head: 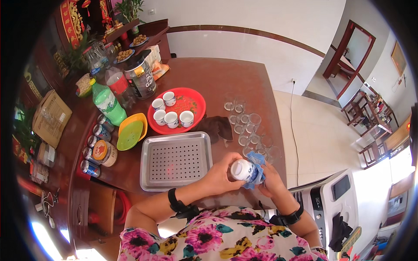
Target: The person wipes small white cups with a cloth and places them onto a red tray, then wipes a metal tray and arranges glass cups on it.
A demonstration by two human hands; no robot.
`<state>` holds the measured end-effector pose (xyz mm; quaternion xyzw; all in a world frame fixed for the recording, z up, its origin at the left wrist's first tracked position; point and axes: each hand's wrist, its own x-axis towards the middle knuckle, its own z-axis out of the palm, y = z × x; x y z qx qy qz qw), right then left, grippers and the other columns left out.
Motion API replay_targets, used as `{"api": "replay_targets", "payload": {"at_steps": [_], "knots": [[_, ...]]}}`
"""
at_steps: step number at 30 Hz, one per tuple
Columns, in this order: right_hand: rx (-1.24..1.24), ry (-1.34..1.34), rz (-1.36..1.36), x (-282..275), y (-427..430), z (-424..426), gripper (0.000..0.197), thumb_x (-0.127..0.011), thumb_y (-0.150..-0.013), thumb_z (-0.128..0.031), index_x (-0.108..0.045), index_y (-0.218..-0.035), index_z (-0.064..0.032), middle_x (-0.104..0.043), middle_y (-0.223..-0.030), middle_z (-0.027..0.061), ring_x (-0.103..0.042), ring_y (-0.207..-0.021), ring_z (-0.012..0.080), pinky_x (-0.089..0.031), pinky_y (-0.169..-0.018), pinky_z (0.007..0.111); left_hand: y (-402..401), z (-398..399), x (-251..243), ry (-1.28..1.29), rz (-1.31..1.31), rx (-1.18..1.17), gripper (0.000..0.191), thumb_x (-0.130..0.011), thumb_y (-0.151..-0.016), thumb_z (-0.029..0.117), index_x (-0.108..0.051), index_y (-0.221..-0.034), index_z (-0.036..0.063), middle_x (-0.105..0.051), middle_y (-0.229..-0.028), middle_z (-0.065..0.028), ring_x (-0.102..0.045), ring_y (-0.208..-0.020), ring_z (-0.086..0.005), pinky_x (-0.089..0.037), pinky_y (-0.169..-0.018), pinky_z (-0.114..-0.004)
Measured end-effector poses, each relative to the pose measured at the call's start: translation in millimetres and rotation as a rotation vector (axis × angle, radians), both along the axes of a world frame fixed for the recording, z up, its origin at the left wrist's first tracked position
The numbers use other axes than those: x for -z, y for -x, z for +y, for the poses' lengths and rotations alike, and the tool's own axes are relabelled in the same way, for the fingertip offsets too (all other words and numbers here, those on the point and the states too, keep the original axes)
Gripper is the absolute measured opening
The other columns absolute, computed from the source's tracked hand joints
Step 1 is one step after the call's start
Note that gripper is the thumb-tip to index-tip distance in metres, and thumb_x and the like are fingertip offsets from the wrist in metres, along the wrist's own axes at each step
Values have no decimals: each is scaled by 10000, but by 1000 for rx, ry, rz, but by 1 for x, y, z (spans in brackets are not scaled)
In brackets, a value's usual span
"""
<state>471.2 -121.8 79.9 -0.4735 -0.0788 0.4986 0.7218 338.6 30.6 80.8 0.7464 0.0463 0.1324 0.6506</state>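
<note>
My left hand [225, 176] grips a white porcelain cup [240, 169] with a blue pattern, its base turned up toward me. A blue cloth [258, 163] is bunched at the cup's far side, held by my right hand [272, 179]. Left of my hands lies a perforated stainless steel tray [176, 163] with nothing on it. Behind the tray, a round red tray [197, 112] carries several small white cups [171, 119]. A dark brown cloth [215, 129] lies between the trays and several clear glasses [243, 127] along the table's right side.
On the left stand a green plastic bottle [107, 102], a black tub [140, 78], several cans [89, 168], a lidded jar [105, 152] and a green dish [130, 135] over a yellow one [143, 120]. A white appliance [339, 205] stands right of the wooden table [222, 75].
</note>
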Motion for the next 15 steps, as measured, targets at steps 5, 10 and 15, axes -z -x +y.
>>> {"api": "replay_targets", "payload": {"at_steps": [5, 10, 15], "knots": [[-36, -25, 36, 13, -3, -2, 317, -430, -973, -32, -481, -1286, -36, -612, -1123, 86, -631, -976, 182, -541, -823, 317, -1, 3, -13, -487, -24, -37, 681, -752, -693, 170, -432, -1282, 52, -552, -1163, -170, -565, -1084, -321, -442, -947, -385], [-43, -119, -37, 28, 4, 2, 319, -532, -900, 41, -524, -1211, -32, -614, -1069, 81, -629, -914, 152, -539, -801, 286, -6, 5, -16, -693, 11, 14, 723, -733, -677, 199, -420, -1310, 44, -549, -1176, -198, -542, -1089, -382, -438, -940, -416], [89, -22, -244, 23, 6, 3, 259, -607, -827, 90, -597, -1056, -30, -636, -954, 51, -623, -826, 114, -535, -730, 253, -5, 18, -10, -727, 74, 60, 729, -727, -677, 183, -415, -1323, 53, -547, -1199, -213, -534, -1118, -388, -437, -953, -418]]}}
